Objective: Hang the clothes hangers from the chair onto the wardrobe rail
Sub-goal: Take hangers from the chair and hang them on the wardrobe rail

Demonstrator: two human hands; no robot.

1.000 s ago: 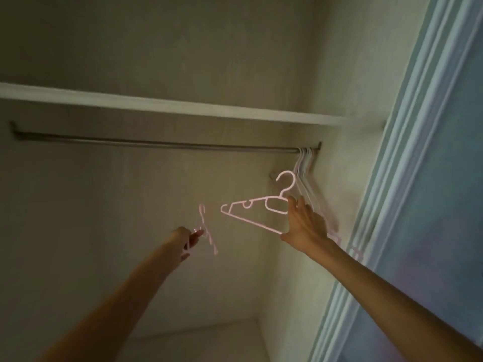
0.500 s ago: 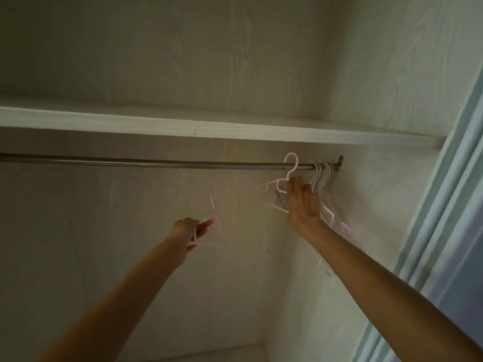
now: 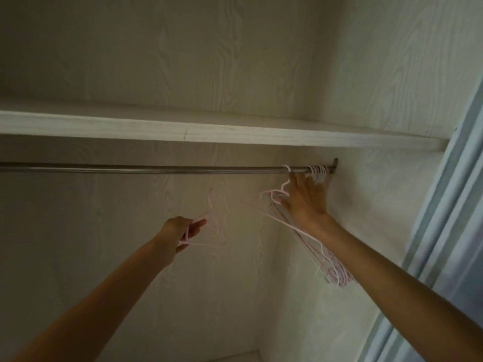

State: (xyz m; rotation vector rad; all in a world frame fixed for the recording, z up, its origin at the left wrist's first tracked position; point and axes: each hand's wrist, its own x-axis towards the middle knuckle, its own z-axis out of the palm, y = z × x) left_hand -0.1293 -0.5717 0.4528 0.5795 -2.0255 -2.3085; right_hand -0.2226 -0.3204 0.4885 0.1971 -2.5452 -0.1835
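two hands reach up: the right hand (image 3: 304,202) grips a pink hanger (image 3: 277,195), its hook over the rail (image 3: 156,169) just above; the left hand (image 3: 180,231) pinches another hanger (image 3: 209,231), blurred, below the rail.

I log one metal wardrobe rail (image 3: 156,169) running level under a pale wood-grain shelf (image 3: 183,130), its right end fixed in a bracket (image 3: 335,163) on the side wall. A bunch of pale hangers (image 3: 318,171) is hooked at that right end, close to the bracket. One pink hanger (image 3: 287,169) is hooked just left of the bunch.
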